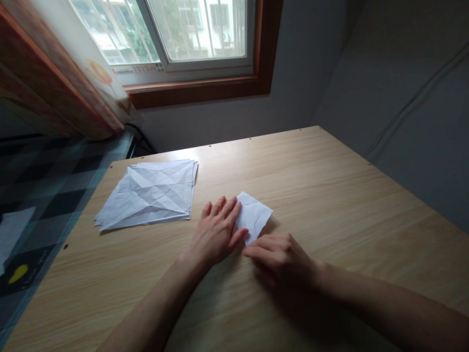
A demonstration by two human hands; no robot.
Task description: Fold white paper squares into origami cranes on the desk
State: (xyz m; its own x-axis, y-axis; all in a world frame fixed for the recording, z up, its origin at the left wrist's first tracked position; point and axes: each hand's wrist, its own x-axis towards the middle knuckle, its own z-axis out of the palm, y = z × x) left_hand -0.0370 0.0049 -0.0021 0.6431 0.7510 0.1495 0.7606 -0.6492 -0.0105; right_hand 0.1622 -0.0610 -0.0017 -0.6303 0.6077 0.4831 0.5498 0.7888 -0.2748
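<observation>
A small folded white paper (pixel 255 213) lies on the wooden table, its right edge raised a little and casting a shadow. My left hand (pixel 219 231) rests flat over the paper's left side, fingers stretched out and the thumb on its lower part. At the paper's near corner, my right hand (pixel 280 256) is closed in a pinch, with thumb and forefinger together; the other fingers curl underneath. What lies between those fingertips is mostly hidden. To the left sits a stack of creased white paper sheets (pixel 157 193), apart from both hands.
The light wooden table (pixel 348 205) fills most of the view. At the left is a dark checked cloth (pixel 22 181) with a white sheet (pixel 16 227) on it. Behind stand a window (pixel 201 29) and an orange patterned curtain (pixel 47 63). A cable (pixel 414 102) runs along the right wall.
</observation>
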